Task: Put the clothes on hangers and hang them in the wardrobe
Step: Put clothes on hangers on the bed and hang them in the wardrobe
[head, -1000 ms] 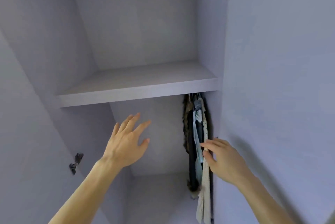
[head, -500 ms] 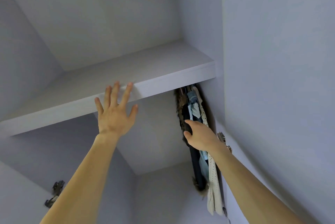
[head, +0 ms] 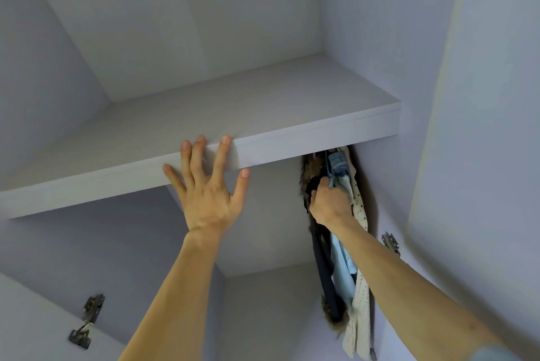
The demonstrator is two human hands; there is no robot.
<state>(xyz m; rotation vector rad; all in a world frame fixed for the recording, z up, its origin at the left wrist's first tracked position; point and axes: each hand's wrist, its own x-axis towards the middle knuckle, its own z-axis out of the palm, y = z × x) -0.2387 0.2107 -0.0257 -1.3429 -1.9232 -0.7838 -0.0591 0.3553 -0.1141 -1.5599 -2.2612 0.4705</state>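
Two hands reach into a pale grey wardrobe point(head: 181, 24) with clothes hanging at its right side.

The left hand point(head: 209, 200) is spread wide, its fingertips on the front edge of the shelf point(head: 292, 115). The right hand point(head: 328, 205) is curled round the upper part of the clothes point(head: 344, 270), a bunch of dark, light blue and dotted cream fabric hanging just under the shelf against the right wall. A metal hinge point(head: 87, 319) sits on the left panel and a second hinge point(head: 390, 243) on the right.

Left hinge point(head: 93, 305), right hinge point(head: 390, 243).
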